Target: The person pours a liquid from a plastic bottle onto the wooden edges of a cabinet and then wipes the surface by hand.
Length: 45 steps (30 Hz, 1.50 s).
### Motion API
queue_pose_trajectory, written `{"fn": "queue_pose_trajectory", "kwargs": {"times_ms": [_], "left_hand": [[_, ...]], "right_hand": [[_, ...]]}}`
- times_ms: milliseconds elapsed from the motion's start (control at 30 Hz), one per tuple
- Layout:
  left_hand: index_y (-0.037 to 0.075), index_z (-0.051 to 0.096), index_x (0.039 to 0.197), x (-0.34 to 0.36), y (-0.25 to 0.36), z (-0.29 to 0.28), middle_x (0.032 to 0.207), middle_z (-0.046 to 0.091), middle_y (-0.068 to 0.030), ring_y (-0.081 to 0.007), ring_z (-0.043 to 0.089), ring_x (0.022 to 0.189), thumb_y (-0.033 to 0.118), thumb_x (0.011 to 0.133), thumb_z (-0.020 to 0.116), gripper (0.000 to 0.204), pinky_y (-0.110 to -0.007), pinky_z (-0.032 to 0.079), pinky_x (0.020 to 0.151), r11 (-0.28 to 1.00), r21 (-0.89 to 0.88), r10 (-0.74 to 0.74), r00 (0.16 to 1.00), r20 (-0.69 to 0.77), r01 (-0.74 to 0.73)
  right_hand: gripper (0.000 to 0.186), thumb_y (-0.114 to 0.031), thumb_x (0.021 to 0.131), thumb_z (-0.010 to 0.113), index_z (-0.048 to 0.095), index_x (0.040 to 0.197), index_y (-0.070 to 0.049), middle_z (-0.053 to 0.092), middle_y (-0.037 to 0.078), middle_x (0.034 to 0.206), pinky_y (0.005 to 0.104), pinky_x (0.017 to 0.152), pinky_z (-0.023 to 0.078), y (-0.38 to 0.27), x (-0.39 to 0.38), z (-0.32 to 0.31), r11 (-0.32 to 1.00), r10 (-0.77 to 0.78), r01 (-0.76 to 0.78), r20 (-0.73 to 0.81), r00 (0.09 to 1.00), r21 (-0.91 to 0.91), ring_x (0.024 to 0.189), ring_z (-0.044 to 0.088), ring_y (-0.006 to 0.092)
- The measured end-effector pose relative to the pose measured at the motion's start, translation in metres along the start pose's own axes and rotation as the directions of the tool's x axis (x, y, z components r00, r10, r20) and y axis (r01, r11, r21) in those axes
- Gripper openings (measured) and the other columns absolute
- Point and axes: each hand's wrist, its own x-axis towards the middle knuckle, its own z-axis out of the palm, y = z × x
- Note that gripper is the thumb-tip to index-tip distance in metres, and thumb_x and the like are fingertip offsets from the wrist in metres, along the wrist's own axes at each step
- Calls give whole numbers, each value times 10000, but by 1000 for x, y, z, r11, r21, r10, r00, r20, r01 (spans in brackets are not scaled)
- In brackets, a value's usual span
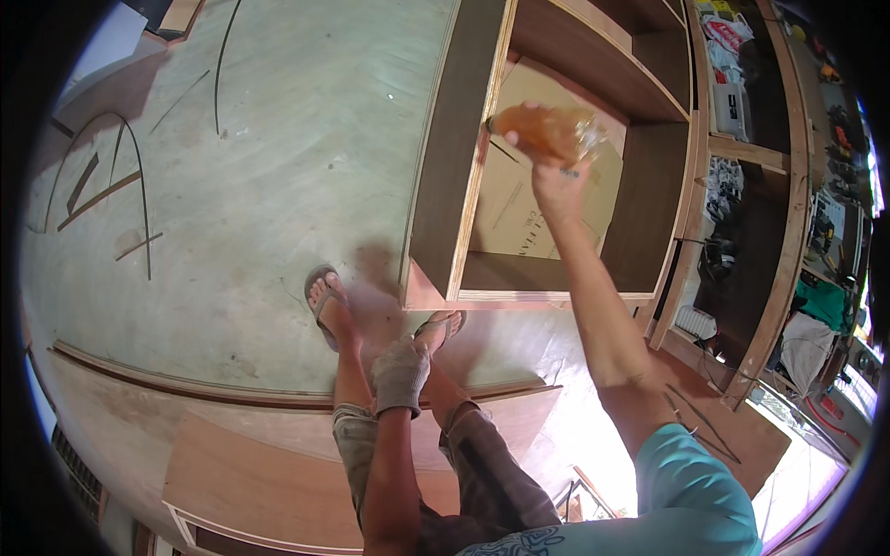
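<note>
A: In the head view, where is the bottle?

B: The bottle of amber liquid is up over the open cabinet, lying almost level, its dark tip pointing left at the pale plywood edge. The tip looks to be at that edge, though blur hides whether it touches.

A: And the right hand?

B: The right hand comes from below, its fingers clamped around the bottle's body. The left hand, in a grey work glove, is down by the knees, well apart from the bottle. Its fingers seem curled, but one cannot tell whether they close on anything.

A: What would make this go well?

B: Probably a light, even squeeze, with the tip centred on the narrow edge and the wrist steady. Too much pressure or tilt could let liquid run onto the cardboard inside the cabinet. The person might also plant the sandalled feet firmly on the floor, since the reach is long.
</note>
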Motion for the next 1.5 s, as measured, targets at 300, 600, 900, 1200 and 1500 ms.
{"fn": "queue_pose_trajectory", "kwargs": {"times_ms": [300, 600, 900, 1200, 1500], "left_hand": [[65, 694, 1024, 2, -8, 14, 914, 737, -197, -399, 719, 838, 340, 983, 531, 322, -520, 577, 763, 997, -28, 66, 993, -95, -69], [76, 673, 967, 3, -6, 11, 886, 735, -196, -401, 717, 791, 328, 977, 553, 279, -515, 578, 734, 995, 34, 92, 990, -104, -89], [77, 677, 972, 5, 1, 2, 883, 732, -183, -387, 720, 798, 351, 980, 561, 298, -511, 582, 726, 997, 44, 74, 993, -95, -70], [71, 689, 1000, 4, -1, 9, 868, 729, -192, -386, 719, 812, 333, 987, 540, 302, -496, 586, 754, 998, -23, 63, 987, -150, -67], [69, 684, 1021, 0, 0, -3, 888, 733, -194, -409, 715, 827, 335, 980, 543, 304, -521, 575, 777, 999, -1, 54, 994, -94, -54]], "right_hand": [[406, -12, 819, 827, 647, 1183, -6, 714, 137, 1168, 352, 931, 550, -4, -107, 18, 868, 79, -60, -19, 997, 492, 1077, 681, 219], [257, -111, 918, 748, 694, 1135, 17, 739, 108, 1108, 333, 888, 561, 16, -10, 9, 1000, 18, -17, -11, 1000, 22, 994, 701, 193], [279, -249, 1023, 631, 719, 1070, 12, 765, 63, 985, 327, 766, 539, 35, 73, 9, 937, -345, 340, -66, 936, -80, 890, 683, 135], [391, -6, 834, 796, 624, 1186, 8, 701, 149, 1207, 425, 1002, 528, 12, -191, -15, 954, -88, 8, 252, 964, 300, 1162, 649, 295], [634, 155, 714, 839, 518, 1223, -48, 631, 177, 1329, 485, 1118, 484, -35, -226, -25, 955, -99, 29, 225, 969, 295, 1368, 527, 366]]}}
